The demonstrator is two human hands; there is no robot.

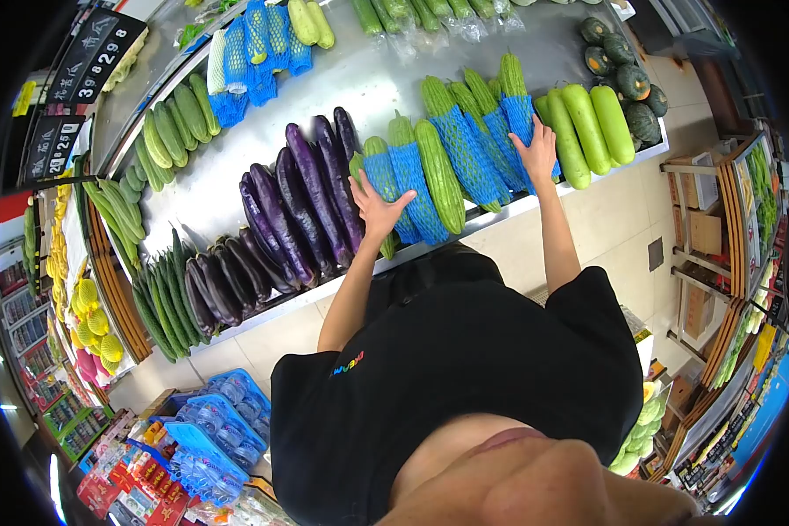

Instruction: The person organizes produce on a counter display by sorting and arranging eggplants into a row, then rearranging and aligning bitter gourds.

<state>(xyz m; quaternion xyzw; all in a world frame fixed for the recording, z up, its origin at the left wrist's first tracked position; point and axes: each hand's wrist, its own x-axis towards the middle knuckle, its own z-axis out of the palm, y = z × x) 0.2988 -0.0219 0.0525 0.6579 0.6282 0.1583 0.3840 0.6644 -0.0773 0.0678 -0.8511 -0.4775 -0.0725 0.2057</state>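
A row of green bitter melons (441,180), several in blue foam netting (466,158), lies along the near edge of the metal display table (210,188). My left hand (380,210) rests at the row's left end, fingers spread over the netted melons beside the purple eggplants (302,202). At the other end, my right hand (537,154) touches a netted bitter melon (515,88), its fingers stretched out and apart. Smooth pale green gourds (583,130) lie just right of that hand. Neither hand is wrapped round anything.
Small dark pumpkins (633,83) sit at the table's right end. Cucumbers (177,131) and thin dark green cucumbers (165,302) lie to the left. Behind are more blue-netted vegetables (256,53). Blue crates (210,430) of bottles stand on the floor; shelves (710,228) line the right.
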